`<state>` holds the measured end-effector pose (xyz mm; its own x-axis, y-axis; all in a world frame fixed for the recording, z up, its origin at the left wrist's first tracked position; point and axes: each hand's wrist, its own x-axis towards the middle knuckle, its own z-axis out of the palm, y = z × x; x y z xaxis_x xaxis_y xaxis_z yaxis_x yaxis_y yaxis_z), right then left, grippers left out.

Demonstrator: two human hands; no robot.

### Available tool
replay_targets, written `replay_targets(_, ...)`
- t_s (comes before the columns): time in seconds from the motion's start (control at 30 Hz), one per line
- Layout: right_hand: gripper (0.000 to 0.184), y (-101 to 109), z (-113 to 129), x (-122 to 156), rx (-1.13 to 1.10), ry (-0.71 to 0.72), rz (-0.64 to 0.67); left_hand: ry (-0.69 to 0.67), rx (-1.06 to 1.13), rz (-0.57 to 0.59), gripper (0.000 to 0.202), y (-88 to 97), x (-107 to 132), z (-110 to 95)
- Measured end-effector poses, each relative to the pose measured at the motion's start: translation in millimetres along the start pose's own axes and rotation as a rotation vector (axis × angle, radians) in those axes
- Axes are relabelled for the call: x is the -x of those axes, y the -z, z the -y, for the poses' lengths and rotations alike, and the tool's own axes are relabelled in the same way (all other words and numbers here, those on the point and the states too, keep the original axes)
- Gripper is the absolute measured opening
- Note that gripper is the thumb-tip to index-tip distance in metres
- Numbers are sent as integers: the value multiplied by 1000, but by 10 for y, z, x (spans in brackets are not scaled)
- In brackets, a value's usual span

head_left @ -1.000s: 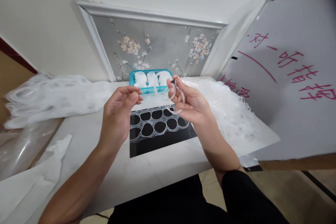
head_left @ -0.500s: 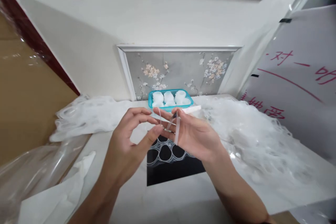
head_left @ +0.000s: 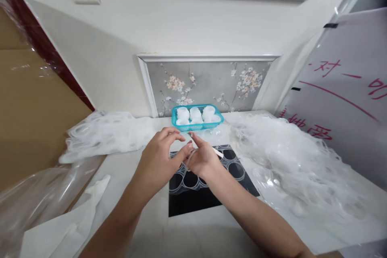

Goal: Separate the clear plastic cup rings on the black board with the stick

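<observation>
The thin pale loop (head_left: 190,159) could be slipping or twisting, I think, because the right hand (head_left: 201,159) is keeping it in half-curled fingers beside a white stick (head_left: 218,152). That hand is tilting palm up. The left hand (head_left: 161,157) is arching close by, half open, thumb and fingers parted; I'm not seeing anything in it. Below, the clear ring sheet (head_left: 236,171) is lying on the black mat (head_left: 195,205). Farther back, the blue basket (head_left: 174,119) is holding white rings (head_left: 196,113).

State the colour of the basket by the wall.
The basket is turquoise, seen best in the head view, the only one here.
</observation>
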<state>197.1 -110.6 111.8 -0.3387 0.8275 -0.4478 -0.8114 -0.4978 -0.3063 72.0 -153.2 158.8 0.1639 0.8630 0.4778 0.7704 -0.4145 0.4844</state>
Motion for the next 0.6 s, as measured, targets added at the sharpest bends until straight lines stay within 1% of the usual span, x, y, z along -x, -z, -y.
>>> replay_targets(0.07, 20, 72, -92, -195, -2, -30, -83, 8, -1, 21, 19, 14, 4, 6)
replay_targets(0.1, 25, 94, -124, -247, 15, -49, -104, 15, 1, 30, 19, 31, 3, 13)
replay_targets(0.13, 27, 103, -144, -263, 46, -76, -105, 25, 2, 37, 19, 53, 1, 23)
replay_targets(0.2, 26, 80, -146, -191, 137, -119, -58, 48, -12, 46, 20, 103, -7, 52)
replay_targets(0.27, 29, 13, -107, -15, 242, -69, 56, 53, -32, 52, 22, 154, -9, 83)
replay_targets(0.37, 51, -106, -24, 310, 393, 114, 335, 49, -34, 50, 24, 211, 8, 108)
replay_targets(0.43, 65, -159, 15, 494, 486, 206, 479, 46, -31, 26, 24, 231, 33, 99)
replay_targets(0.5, 70, -183, 30, 628, 562, 274, 546, 31, -24, 14, 24, 238, 62, 73)
replay_targets(0.6, 70, -183, 30, 741, 642, 331, 605, -17, 33, 50, 25, 227, 101, 18)
